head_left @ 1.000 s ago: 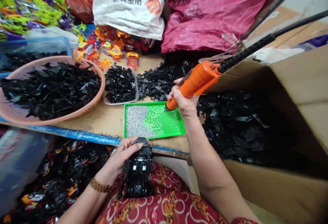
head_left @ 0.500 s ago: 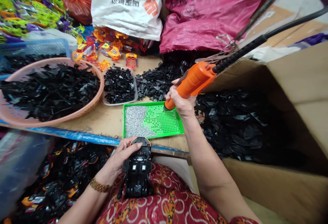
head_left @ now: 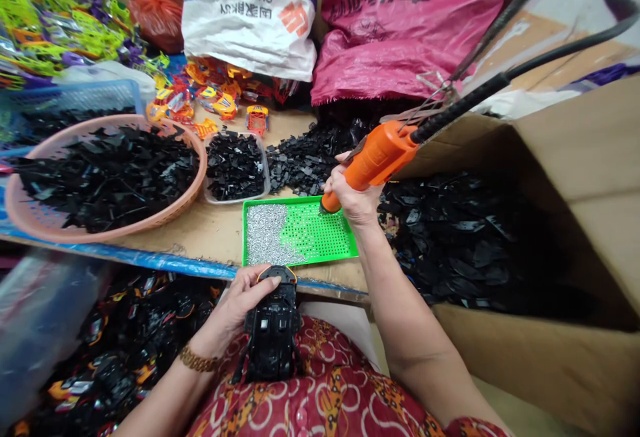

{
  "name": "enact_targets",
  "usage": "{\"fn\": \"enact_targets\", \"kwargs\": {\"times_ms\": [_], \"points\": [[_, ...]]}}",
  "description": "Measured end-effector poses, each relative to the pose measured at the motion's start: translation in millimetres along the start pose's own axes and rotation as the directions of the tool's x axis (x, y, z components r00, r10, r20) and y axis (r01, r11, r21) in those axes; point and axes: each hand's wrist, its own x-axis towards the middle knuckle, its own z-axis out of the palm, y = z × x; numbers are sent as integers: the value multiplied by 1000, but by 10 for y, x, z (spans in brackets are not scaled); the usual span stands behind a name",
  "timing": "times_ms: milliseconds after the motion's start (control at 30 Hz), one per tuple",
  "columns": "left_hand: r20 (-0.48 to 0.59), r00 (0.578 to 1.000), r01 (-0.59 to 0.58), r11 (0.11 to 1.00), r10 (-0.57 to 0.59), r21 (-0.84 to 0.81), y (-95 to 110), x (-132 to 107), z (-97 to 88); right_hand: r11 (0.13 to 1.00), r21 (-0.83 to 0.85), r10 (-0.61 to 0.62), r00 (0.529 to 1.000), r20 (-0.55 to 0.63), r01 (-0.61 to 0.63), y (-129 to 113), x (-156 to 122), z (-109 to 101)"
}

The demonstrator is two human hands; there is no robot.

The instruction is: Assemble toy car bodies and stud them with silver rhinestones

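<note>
My left hand (head_left: 239,304) is closed on a black toy car (head_left: 273,332) that rests underside-up on my lap, thumb across its front end. My right hand (head_left: 353,196) grips an orange powered screwdriver (head_left: 376,157) with a black cable running up to the right. Its tip points down at the far right corner of a green perforated tray (head_left: 325,232). A heap of small silver screws (head_left: 265,234) fills the tray's left part.
A pink basket (head_left: 30,224) of black plastic parts sits at the left, a small clear tub (head_left: 235,167) of black pieces beside it. A cardboard box (head_left: 575,157) of black parts stands at the right. White and pink sacks lie behind. Finished toy cars fill a bin (head_left: 125,350) below left.
Almost nothing has moved. The screwdriver tip stays over the tray's far right corner; the view has shifted slightly. My left hand keeps its hold on the car.
</note>
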Motion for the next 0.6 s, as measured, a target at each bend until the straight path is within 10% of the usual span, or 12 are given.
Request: {"fn": "enact_targets", "kwargs": {"times_ms": [300,600], "points": [[-15,1000,-16,999,16,35,52,-25,56,992,84,-98,995,14,96,-456,-131,20],[14,1000,-3,1000,3,-22,-41,-49,100,966,246,11,962,272,-81,-1002,-747,117]]}}
